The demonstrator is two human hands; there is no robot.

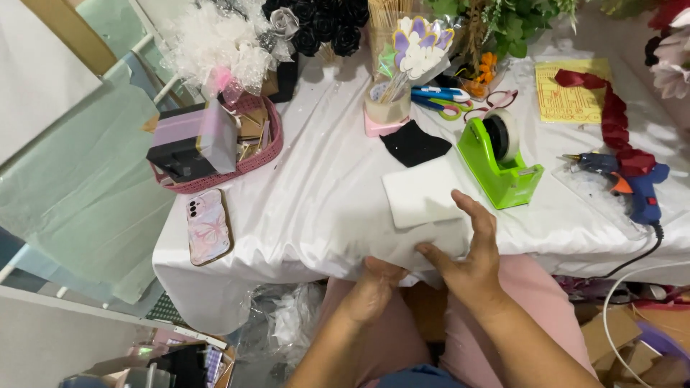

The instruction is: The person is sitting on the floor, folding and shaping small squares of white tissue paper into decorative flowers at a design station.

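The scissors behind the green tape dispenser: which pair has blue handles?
The upper pair, lying nearest the paper flowers, has blue handles; the pair just below it has green ones.
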